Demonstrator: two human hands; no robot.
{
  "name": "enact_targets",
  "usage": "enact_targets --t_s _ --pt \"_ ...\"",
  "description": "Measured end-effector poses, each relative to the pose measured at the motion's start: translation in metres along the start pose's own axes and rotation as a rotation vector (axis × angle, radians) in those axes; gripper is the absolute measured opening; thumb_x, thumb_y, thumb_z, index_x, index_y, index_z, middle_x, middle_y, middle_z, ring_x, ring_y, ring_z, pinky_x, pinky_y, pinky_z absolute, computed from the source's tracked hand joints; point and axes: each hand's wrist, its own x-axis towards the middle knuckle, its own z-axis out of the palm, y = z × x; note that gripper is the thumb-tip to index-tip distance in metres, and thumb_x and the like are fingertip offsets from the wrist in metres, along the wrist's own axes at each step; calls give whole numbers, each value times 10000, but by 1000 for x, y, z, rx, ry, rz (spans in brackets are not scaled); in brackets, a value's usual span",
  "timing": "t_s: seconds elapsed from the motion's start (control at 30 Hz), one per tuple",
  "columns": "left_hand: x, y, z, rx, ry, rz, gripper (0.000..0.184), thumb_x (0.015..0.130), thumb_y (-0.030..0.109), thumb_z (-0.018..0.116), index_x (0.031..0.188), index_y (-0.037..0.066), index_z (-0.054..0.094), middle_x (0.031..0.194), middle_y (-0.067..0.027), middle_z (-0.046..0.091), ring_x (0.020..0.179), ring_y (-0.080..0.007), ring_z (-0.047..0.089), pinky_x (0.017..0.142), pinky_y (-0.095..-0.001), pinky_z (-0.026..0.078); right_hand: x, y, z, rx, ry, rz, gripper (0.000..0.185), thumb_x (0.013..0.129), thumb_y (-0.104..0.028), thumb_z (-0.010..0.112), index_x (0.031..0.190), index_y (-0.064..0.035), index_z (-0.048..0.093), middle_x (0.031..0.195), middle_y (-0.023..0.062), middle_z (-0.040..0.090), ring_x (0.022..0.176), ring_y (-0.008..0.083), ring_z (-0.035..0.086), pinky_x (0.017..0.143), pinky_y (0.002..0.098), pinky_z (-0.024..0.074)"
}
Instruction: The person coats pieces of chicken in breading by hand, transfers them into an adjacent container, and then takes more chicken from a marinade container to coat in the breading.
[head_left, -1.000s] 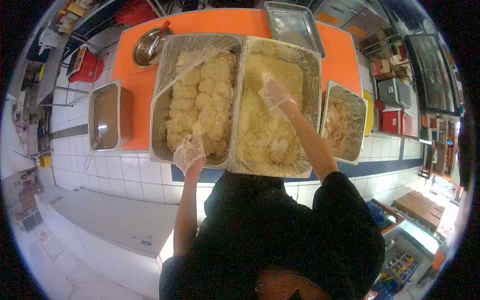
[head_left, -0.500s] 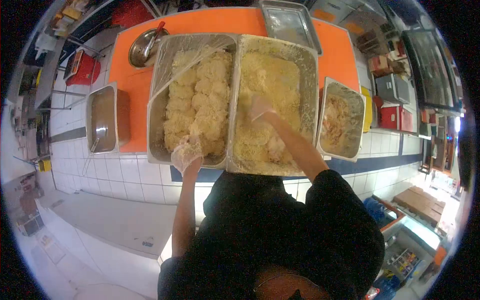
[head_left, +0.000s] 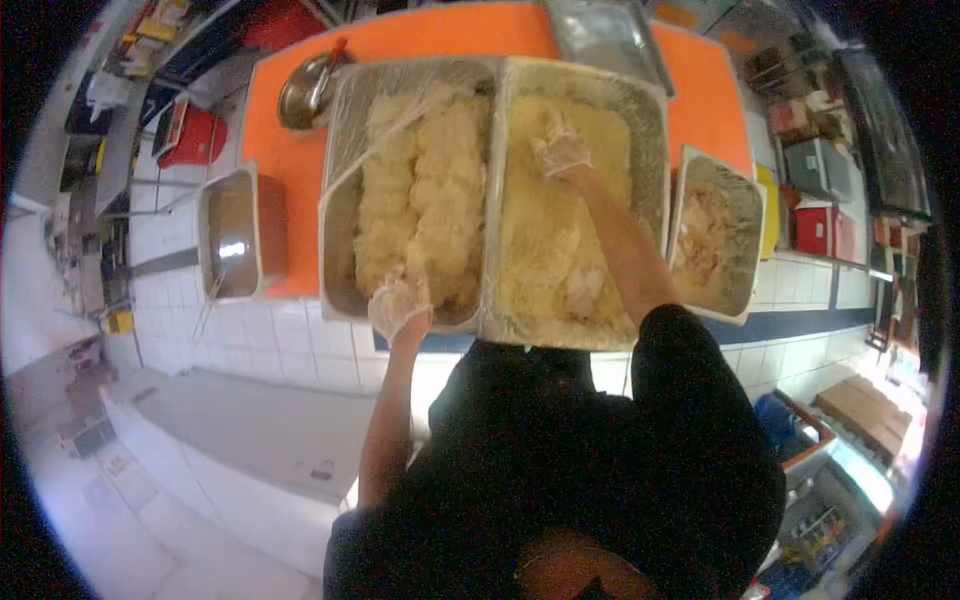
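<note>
Because the left hand sits against the nearest of the coated pieces, rowed in the left pan, too hard a press could, I judge, rub their coating off; I cannot tell whether its fingers pinch one. The right hand looks loosely spread at the crumbs in the right pan, where a fast sweep might spill some.

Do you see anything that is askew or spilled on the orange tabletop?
Yes, the clear plastic film lies slantwise over the far left corner of the metal pan of breaded pieces, leaving most of them uncovered, so it looks askew. I see no clear spill on the orange tabletop.
</note>
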Motion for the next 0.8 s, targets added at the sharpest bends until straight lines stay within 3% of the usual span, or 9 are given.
enact_targets --t_s 0.03,0.1,0.13,0.23,0.3,0.33,0.5,0.7,0.8 --pt "21 9 -6 -18 31 2 297 902 357 626 1017 101 722 1013 -154 704 885 -346 677 756 -469 532 17 18 -13 80 -84 33 517 1019 -427 410 1324 -53 596 1303 219 595 1178 334 593 987 435 506" --pt "28 22 -31 -25 -376 -327 318 914 380 603 1034 109 717 1039 -162 706 916 -346 676 786 -470 530 37 79 31 44 81 -282 466 1031 -374 425 1289 -31 605 1271 210 610 1177 328 588 983 422 506" --pt "15 12 -21 -21 -362 -215 379 920 411 589 1110 108 715 1104 -177 704 981 -345 673 848 -475 522 40 102 55 33 128 -387 449 1035 -356 429 1278 -23 608 1260 207 616 1176 326 586 981 418 506" --pt "15 7 -16 -15 -358 -165 384 921 406 593 1164 134 714 1135 -169 703 987 -346 670 865 -489 513 42 130 52 608 -44 -95 421 1018 -313 493 1250 20 607 1195 210 638 1135 297 605 954 365 515" --pt "16 16 -21 -6 -312 -228 377 903 388 610 1147 114 698 1062 -150 709 939 -345 677 825 -477 526 25 128 43 -109 151 -601 429 998 -313 537 1270 15 589 1221 187 633 1118 272 608 974 339 501" --pt "17 16 -24 5 -272 -281 373 885 371 627 1130 95 681 990 -132 715 891 -343 684 785 -464 540 34 119 40 -98 157 -629 429 998 -313 537 1270 15 589 1221 187 633 1118 272 608 974 339 501" --pt "-3 -3 8 5 -216 -164 429 866 413 637 1140 85 674 908 -147 718 893 -346 688 792 -476 540 62 94 39 -87 -140 -412 334 968 -247 584 1240 -56 623 1253 144 646 1115 267 614 1002 354 474" --pt "15 11 -19 -70 -270 -295 390 876 427 626 1115 124 682 931 -144 720 884 -352 685 780 -477 538 56 89 21 312 -96 -425 305 962 -209 587 1227 -64 629 1231 109 657 1173 250 587 1017 365 463" --pt "19 12 -27 -49 -241 -232 354 878 425 623 1082 146 697 938 -127 724 887 -349 685 780 -472 538 21 58 -43 151 -136 -315 323 977 -193 563 1269 -61 607 1291 102 633 1216 242 571 1046 366 446"
